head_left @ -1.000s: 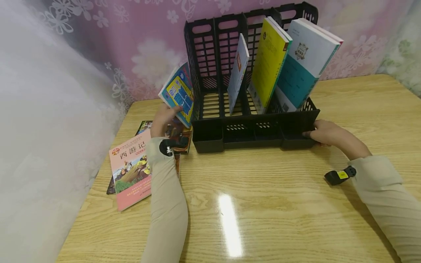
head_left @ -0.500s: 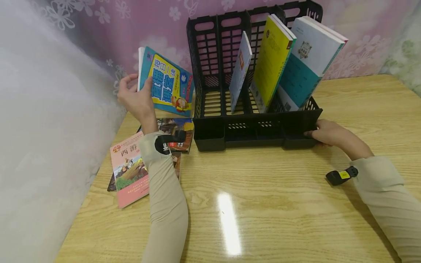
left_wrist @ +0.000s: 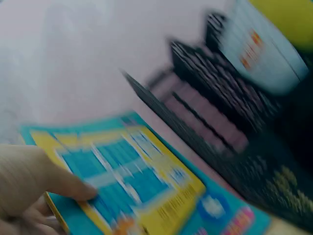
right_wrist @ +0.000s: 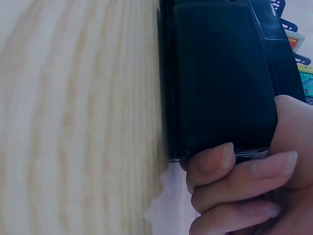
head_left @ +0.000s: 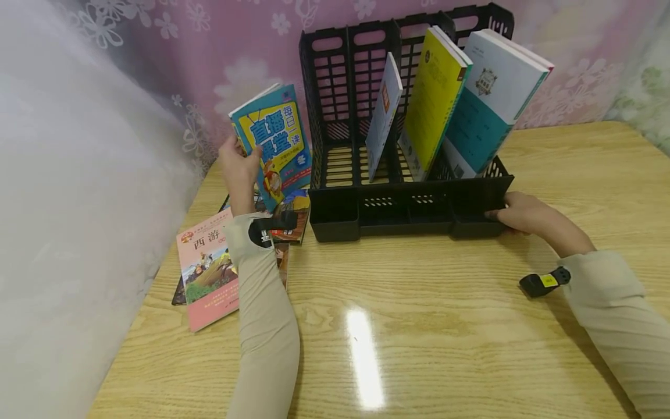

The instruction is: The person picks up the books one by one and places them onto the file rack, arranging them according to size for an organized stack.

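My left hand (head_left: 239, 171) holds a blue and yellow paperback book (head_left: 282, 148) by its left edge, thumb on the cover and fingers behind. Tilted, the book stands just left of the black book rack (head_left: 334, 233), its bottom over other books. The left wrist view, blurred, shows the thumb across the book's cover (left_wrist: 122, 176), with the rack's dividers (left_wrist: 205, 93) beyond. At the rack's front right corner, my right hand (head_left: 528, 215) grips the tray wall. In the right wrist view its fingers (right_wrist: 234, 181) curl around the end of the black tray (right_wrist: 225, 78).
A pink book (head_left: 209, 279) lies over darker books left of the rack, partly under my left forearm. Within the rack lean a thin pale book (head_left: 384, 119), a yellow book (head_left: 431, 105) and white-and-teal books (head_left: 484, 110). A floral curtain (head_left: 251, 52) hangs behind the wooden table (head_left: 419, 326).
The book beside the rack was lifted and swung leftward by my left hand, then brought back right and turned more upright. My right hand stays on the rack's corner.
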`<action>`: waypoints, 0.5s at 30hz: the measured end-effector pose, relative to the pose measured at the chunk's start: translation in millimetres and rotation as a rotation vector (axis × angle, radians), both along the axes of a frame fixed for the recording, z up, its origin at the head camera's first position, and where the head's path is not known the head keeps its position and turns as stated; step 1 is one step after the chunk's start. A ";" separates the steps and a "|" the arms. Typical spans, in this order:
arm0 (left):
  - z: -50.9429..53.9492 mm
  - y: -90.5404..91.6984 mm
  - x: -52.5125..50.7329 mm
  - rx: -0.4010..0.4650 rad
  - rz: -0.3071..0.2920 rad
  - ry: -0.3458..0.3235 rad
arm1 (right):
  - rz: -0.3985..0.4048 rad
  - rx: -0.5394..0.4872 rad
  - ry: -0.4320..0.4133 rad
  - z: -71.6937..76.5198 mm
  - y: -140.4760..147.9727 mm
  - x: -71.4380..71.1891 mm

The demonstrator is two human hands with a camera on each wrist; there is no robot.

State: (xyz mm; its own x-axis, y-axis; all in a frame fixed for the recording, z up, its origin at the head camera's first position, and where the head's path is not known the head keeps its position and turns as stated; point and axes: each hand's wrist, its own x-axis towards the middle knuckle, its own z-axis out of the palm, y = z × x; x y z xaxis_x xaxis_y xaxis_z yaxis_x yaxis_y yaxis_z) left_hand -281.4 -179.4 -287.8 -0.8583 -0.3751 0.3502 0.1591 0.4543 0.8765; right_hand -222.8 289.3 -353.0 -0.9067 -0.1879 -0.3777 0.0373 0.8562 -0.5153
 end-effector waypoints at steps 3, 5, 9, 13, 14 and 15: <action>-19.1 2.2 -10.1 -0.072 -0.082 -0.204 | -0.001 0.002 -0.002 -0.2 0.5 0.7; -28.0 4.8 -15.8 -0.066 -0.129 -0.296 | -0.002 0.002 0.004 0.0 0.5 1.1; -35.9 9.0 -23.5 -0.126 -0.127 -0.306 | 0.001 -0.004 0.019 0.8 0.1 2.6; -34.2 12.1 -23.9 -0.181 -0.106 -0.193 | 0.006 -0.018 0.026 0.4 -0.1 3.6; -32.1 12.8 -23.2 -0.181 -0.106 -0.147 | 0.006 -0.021 0.025 0.2 -0.1 3.6; -29.5 13.6 -22.3 -0.185 -0.105 -0.097 | 0.005 -0.024 0.024 0.1 -0.2 3.6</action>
